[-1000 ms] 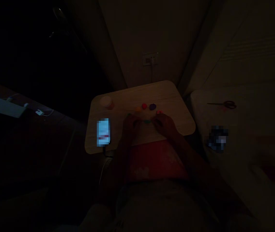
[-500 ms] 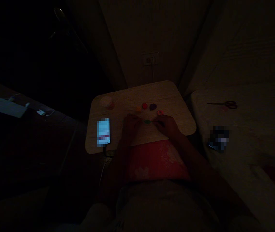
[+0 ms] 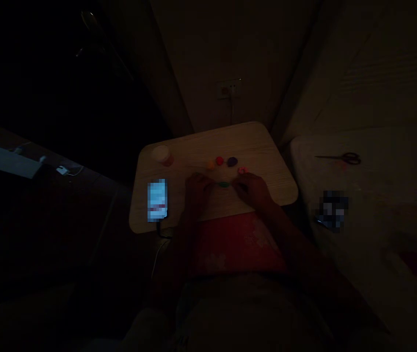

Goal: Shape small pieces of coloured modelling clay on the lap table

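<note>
In dim light, a small, slim green piece of what looks like modelling clay [image 3: 223,185] lies between my two hands just over the wooden table [image 3: 179,188]. My left hand [image 3: 198,188] pinches its left end with closed fingers. At the right end, the fingertips of my right hand [image 3: 252,189] are pinched in the same way; exact contact is hard to see. Just beyond my hands sit a yellow-orange lump [image 3: 211,165], a red lump [image 3: 219,160], a dark purple lump [image 3: 232,161] and a pink piece [image 3: 243,170].
A lit phone [image 3: 157,200] lies left of my left hand, with a cable at its lower end. Behind it stands a pale-lidded tub [image 3: 162,155]. Scissors [image 3: 348,157] and a blurred dark object [image 3: 332,210] rest on the pale surface to the right. A wall socket [image 3: 228,89] is behind the table.
Both hands stay almost in place around the green piece, with only a slight shift of the fingers. The lumps, phone and tub have not moved.
</note>
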A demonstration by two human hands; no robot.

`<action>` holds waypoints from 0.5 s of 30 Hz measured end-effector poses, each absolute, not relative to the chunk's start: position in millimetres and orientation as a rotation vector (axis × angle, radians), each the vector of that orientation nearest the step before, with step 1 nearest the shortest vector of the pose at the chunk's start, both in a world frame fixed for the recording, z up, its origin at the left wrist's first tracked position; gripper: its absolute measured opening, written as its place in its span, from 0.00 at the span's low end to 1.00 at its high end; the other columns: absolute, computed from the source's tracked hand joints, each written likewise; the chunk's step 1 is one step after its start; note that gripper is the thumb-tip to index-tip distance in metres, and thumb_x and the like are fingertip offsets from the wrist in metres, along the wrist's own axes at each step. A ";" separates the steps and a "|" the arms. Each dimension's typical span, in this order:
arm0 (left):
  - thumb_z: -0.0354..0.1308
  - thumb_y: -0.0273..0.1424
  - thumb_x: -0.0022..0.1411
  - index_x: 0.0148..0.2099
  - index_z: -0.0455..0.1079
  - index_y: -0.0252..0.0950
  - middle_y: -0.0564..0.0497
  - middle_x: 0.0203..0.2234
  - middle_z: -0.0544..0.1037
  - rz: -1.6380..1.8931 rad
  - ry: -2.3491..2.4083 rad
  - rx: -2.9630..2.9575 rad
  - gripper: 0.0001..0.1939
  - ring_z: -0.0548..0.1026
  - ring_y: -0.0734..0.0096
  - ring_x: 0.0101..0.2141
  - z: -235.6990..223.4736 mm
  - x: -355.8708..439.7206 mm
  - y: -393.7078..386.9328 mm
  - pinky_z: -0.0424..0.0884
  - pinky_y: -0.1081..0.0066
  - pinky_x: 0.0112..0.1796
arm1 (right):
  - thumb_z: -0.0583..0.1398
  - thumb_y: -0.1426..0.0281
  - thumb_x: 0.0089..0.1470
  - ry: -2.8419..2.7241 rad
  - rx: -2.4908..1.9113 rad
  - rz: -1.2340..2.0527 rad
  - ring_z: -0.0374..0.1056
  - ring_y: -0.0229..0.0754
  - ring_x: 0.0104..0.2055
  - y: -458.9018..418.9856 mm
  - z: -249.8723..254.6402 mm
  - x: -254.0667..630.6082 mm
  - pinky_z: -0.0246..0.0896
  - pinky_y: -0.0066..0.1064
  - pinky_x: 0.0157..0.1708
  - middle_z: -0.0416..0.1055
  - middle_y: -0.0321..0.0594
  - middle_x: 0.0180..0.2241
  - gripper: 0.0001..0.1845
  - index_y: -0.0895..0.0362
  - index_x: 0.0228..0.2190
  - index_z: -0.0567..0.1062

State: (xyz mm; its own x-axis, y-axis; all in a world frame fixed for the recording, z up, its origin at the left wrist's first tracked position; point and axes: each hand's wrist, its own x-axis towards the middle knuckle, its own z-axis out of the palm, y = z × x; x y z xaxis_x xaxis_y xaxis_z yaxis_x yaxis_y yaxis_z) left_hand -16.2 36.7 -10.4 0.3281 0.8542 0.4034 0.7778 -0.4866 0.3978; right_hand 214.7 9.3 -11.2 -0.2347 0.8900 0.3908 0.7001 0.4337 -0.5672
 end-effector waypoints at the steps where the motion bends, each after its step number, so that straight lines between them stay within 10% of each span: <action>1: 0.60 0.30 0.66 0.39 0.80 0.40 0.48 0.38 0.80 0.879 1.512 2.445 0.07 0.73 0.56 0.46 -10.5 -16.1 36.8 0.64 0.52 0.53 | 0.60 0.72 0.59 -2.011 -1.331 0.361 0.74 0.49 0.43 9.3 -11.3 214.8 0.66 0.38 0.48 0.80 0.46 0.39 0.09 0.56 0.35 0.81; 15: 0.59 0.29 0.66 0.38 0.80 0.41 0.47 0.37 0.80 0.832 1.511 2.432 0.07 0.73 0.56 0.45 -10.2 -16.6 39.1 0.65 0.53 0.52 | 0.59 0.71 0.59 -2.002 -1.355 0.359 0.73 0.50 0.44 11.2 -12.7 213.3 0.66 0.40 0.48 0.79 0.46 0.40 0.09 0.55 0.35 0.82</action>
State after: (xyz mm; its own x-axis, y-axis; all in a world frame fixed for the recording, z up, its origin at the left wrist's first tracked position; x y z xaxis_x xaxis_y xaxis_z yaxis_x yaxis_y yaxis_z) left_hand -16.6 39.1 -10.2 0.3349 0.8658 0.3718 0.7769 -0.4770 0.4109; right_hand 213.3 11.2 -12.7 -0.2237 0.8965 0.3825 0.7078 0.4192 -0.5685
